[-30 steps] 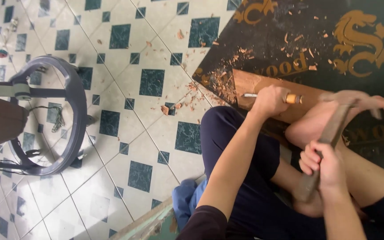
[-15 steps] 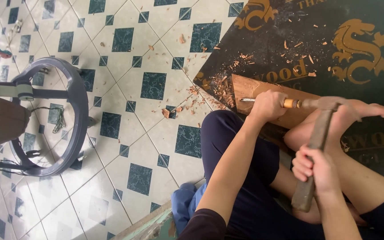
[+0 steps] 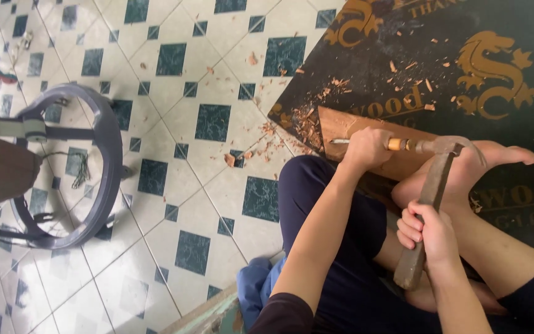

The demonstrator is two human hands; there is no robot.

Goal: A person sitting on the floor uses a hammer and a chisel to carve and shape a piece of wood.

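Note:
My left hand (image 3: pixel 366 148) grips a chisel (image 3: pixel 397 145) with a light wooden handle. Its metal blade (image 3: pixel 340 141) lies flat on a brown wooden board (image 3: pixel 341 122). My right hand (image 3: pixel 431 232) holds the worn wooden handle of a hammer (image 3: pixel 431 192), and the metal head (image 3: pixel 449 146) meets the chisel's handle end. My bare foot (image 3: pixel 495 164) rests on the board to the right of the chisel. Dark trousers cover my bent leg (image 3: pixel 335 204) below the left arm.
The board lies on a dark mat (image 3: pixel 514 37) with gold ornaments, strewn with wood chips (image 3: pixel 298 120). Green-and-white floor tiles (image 3: pixel 211 124) spread left. A round grey chair frame (image 3: pixel 103 161) stands at far left. Blue cloth (image 3: pixel 258 284) lies near my leg.
The hammer head has swung left and now touches the chisel's handle end. My left hand and the chisel have stayed on the board.

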